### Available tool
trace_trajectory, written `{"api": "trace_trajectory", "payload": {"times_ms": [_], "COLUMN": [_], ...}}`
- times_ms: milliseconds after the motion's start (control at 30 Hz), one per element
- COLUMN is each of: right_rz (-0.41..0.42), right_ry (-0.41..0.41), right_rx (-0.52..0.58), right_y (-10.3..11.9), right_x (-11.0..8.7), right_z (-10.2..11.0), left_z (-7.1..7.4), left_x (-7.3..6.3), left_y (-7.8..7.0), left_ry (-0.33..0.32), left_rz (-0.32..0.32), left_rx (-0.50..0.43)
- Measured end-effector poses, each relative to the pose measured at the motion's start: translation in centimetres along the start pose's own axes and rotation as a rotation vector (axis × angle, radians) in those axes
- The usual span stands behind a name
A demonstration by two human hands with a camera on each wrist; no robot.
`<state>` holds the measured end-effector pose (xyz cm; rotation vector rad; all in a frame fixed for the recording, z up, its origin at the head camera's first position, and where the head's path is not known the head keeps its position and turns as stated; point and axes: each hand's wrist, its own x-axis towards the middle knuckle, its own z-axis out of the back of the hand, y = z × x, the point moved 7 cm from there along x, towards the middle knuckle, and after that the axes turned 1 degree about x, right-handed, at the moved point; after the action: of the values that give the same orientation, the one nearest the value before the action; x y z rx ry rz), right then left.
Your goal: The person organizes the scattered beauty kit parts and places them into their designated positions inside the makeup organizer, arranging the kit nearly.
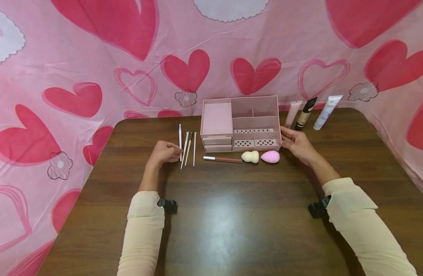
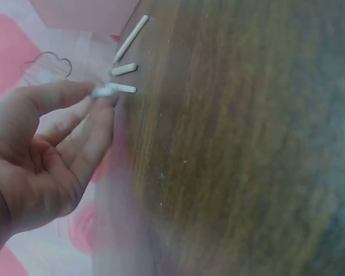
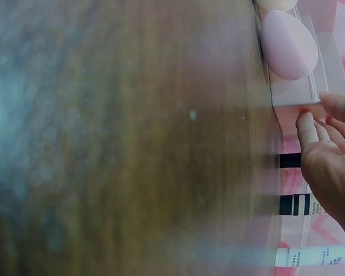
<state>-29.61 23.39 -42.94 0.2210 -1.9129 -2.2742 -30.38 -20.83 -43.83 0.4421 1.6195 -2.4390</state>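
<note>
At the left of the table, my left hand [image 1: 167,151] pinches the lower end of a slim pale lavender pen-shaped stick [image 1: 180,134] between thumb and fingertips. In the left wrist view the tip of this stick [image 2: 102,91] shows at the fingertips. Several thin makeup brushes [image 1: 189,147] lie just right of it. My right hand [image 1: 297,143] touches the right side of a pink makeup organizer [image 1: 216,117], its fingers against the wall and the thumb near the front edge. Two drawers and open compartments with perforated dotted panels are visible on the organizer.
In front of the organizer lie a lip gloss tube [image 1: 223,159], a cream makeup sponge [image 1: 250,156] and a pink makeup sponge [image 1: 270,156]. A pink tube [image 1: 293,114], a black-capped foundation tube [image 1: 305,114] and a white tube [image 1: 327,112] stand right of it. Heart-patterned cloth [image 1: 184,30] hangs behind.
</note>
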Motion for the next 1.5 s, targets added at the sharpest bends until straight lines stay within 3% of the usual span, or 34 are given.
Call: {"api": "trace_trajectory", "payload": {"times_ms": [233, 600, 900, 1100, 1500], "right_rz": [-0.007, -0.006, 0.004, 0.015, 0.009], "right_ry": [0.002, 0.006, 0.012, 0.009, 0.013], "right_rx": [-0.009, -0.020, -0.022, -0.029, -0.011], "right_y": [0.0, 0.2, 0.3, 0.3, 0.1], "right_x": [0.1, -0.1, -0.1, -0.1, -0.1], "right_z": [0.0, -0.1, -0.2, -0.1, -0.1], "left_z": [-0.4, -0.6, -1.2, -1.9, -2.8], "left_x": [0.0, -0.9, -0.9, -0.9, -0.7], "left_y": [-0.2, -2.6, -4.4, -5.6, -8.1], "left_ry": [0.090, 0.141, 0.137, 0.134, 0.129], "left_rz": [-0.012, -0.110, -0.063, -0.069, -0.091], "left_rx": [-0.196, -0.273, -0.228, -0.193, -0.218]}}
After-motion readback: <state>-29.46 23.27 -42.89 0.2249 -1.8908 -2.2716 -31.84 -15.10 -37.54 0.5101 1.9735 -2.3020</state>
